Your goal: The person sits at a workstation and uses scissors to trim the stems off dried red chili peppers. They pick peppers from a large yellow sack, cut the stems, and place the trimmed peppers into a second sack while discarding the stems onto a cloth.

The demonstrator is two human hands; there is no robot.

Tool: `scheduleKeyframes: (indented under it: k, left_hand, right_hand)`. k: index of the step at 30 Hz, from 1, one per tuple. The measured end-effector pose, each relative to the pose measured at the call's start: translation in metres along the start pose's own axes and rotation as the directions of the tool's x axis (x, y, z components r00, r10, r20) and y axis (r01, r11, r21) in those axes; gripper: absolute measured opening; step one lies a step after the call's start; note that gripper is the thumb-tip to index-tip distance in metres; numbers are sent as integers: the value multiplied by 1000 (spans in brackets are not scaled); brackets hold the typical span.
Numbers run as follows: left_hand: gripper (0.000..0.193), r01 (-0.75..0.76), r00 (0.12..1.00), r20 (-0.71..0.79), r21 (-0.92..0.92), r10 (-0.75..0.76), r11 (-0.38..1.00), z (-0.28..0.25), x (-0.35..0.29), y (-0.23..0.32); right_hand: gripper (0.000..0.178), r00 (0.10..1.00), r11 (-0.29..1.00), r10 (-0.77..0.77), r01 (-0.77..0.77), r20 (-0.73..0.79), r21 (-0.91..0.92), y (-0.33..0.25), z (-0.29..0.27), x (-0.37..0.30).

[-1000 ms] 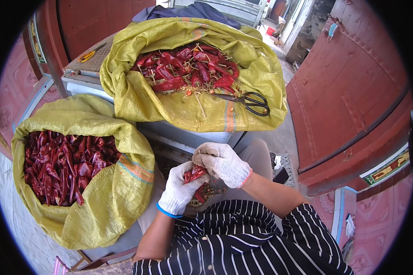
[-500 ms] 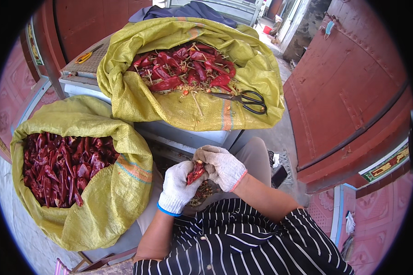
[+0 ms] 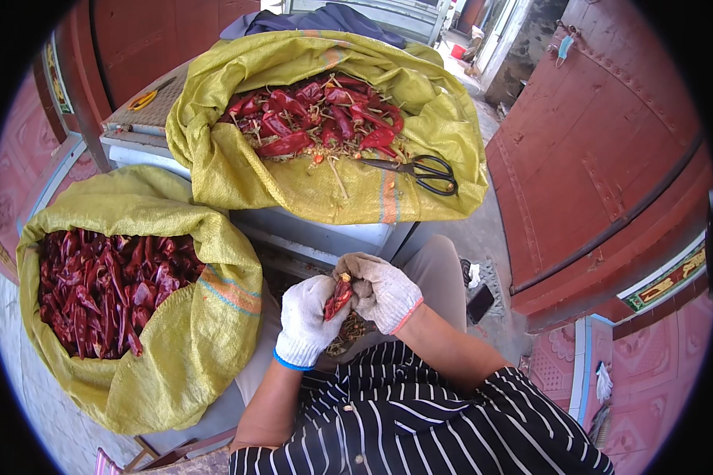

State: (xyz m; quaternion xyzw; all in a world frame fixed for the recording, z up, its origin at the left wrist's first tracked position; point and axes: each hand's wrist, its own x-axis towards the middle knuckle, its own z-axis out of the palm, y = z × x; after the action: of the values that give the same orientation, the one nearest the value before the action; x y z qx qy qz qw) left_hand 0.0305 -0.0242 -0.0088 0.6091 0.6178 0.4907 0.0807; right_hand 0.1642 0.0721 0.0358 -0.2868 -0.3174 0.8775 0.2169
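Observation:
In front of my lap, a dried red chili pepper (image 3: 338, 298) with a torn, pale-orange upper end is held between my hands. My left hand (image 3: 306, 315), in a white knit glove with a blue cuff, is closed round it. Against its right side, the curled fingers of my right hand (image 3: 379, 291) press on it; this glove has a pink cuff and brown-stained fingers. Beyond them a yellow woven sack (image 3: 293, 188) lies rolled open, with dried chilies (image 3: 325, 111), stems and loose seeds on it. Black-handled scissors (image 3: 420, 171) rest on its near right side.
At left stands a second yellow sack (image 3: 190, 340) full of red chilies (image 3: 107, 293). The far sack rests on a white cabinet (image 3: 317, 233), beside yellow-handled scissors (image 3: 142, 100). A dark red door (image 3: 594, 142) is at right. A dark phone-like object (image 3: 480, 304) lies near my right knee.
The right hand's fingers have shifted slightly against the chili pepper, and a bit more of its pale upper end shows. The view has moved slightly; both hands stay in the same place.

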Motion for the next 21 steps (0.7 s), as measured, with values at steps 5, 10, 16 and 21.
scheduleKeyframes:
  k: [5, 10, 16, 21]
  left_hand:
    - [13, -5, 1000, -5, 35, 5, 999, 0, -1, -1]
    - [21, -30, 998, -54, -73, 26, 997, 12, -5, -2]
    - [15, 328, 879, 45, -780, -475, 533, 0, -7, -3]
    - [18, 242, 907, 65, -889, -417, 388, -1, -8, -5]
  right_hand:
    - [17, 1000, 994, 9, -11, 23, 112, 8, -11, 11]
    - [18, 999, 960, -41, 43, -15, 278, -20, -4, 7]
    - [27, 926, 33, -354, 155, 134, -987, -71, 9, -17]
    - [22, 786, -500, -408, 232, 463, -834, -114, 12, 4]
